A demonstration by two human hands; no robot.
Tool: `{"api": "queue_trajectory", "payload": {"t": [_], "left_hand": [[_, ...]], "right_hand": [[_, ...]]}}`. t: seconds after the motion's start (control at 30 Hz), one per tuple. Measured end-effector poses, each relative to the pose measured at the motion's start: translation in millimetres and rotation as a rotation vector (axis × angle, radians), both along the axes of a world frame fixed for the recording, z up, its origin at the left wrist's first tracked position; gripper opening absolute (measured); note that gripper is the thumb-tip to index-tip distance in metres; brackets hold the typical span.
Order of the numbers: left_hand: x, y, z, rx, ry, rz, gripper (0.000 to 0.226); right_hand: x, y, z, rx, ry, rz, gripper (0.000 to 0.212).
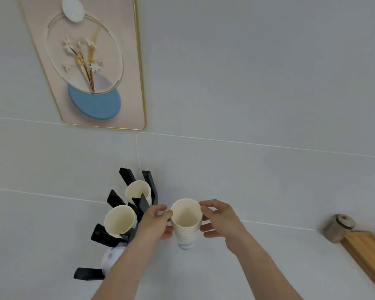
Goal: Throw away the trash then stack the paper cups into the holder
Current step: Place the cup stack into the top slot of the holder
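A stack of white paper cups [185, 221] is held upright in front of the wall, mouth towards me. My left hand [155, 221] pinches its left rim and side. My right hand [220, 219] grips its right side. Just to the left, a black cup holder [128, 176] with several upright prongs is fixed to the wall. It carries two paper cups, one at the back [138, 191] and one nearer me [120, 220]. A white rounded part [110, 256] shows low in the holder, partly behind my left forearm.
A framed flower picture [89, 61] hangs on the grey tiled wall above the holder. At the far right stand a lidded glass jar [339, 228] and a wooden board [368, 254].
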State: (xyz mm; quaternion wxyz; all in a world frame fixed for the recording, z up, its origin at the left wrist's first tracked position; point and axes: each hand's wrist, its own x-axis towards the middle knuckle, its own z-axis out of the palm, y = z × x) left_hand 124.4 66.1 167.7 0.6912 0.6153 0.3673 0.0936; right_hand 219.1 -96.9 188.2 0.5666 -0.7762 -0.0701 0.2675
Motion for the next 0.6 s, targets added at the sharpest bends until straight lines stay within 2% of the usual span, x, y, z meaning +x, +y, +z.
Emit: {"api": "queue_trajectory", "payload": {"t": [0.33,0.6], "left_hand": [[13.4,77.8,121.8,0.093,-0.245,0.043,0.028],[2.9,140.3,166.3,0.121,-0.316,0.083,0.026]], "right_hand": [[12.8,74.8,124.6,0.100,-0.211,0.013,0.019],[1.6,135.9,162.4,0.159,-0.248,0.036,0.020]]}}
